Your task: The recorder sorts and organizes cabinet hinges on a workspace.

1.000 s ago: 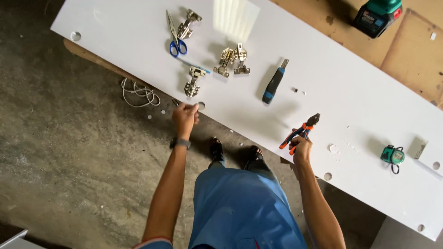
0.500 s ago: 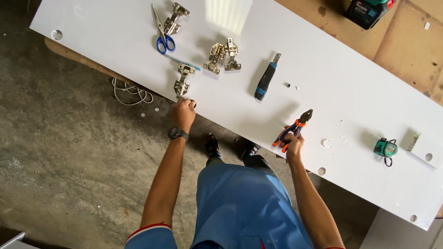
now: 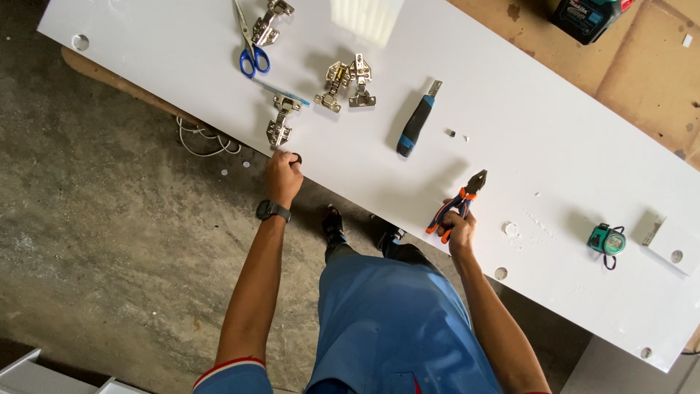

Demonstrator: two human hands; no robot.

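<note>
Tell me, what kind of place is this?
Probably a carpentry or cabinet-fitting workshop: a long white drilled board lies over a bare concrete floor, with shiny metal cabinet hinges and orange-and-blue-handled pliers on it.

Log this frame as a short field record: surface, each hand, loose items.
surface: long white panel with round holes along its edges
left hand: left hand at the panel's near edge, fingers curled by a hole, just below a metal hinge
right hand: right hand grips pliers with orange-blue handles
loose items: scissors, screwdriver, green tape measure, hinge pair
</note>
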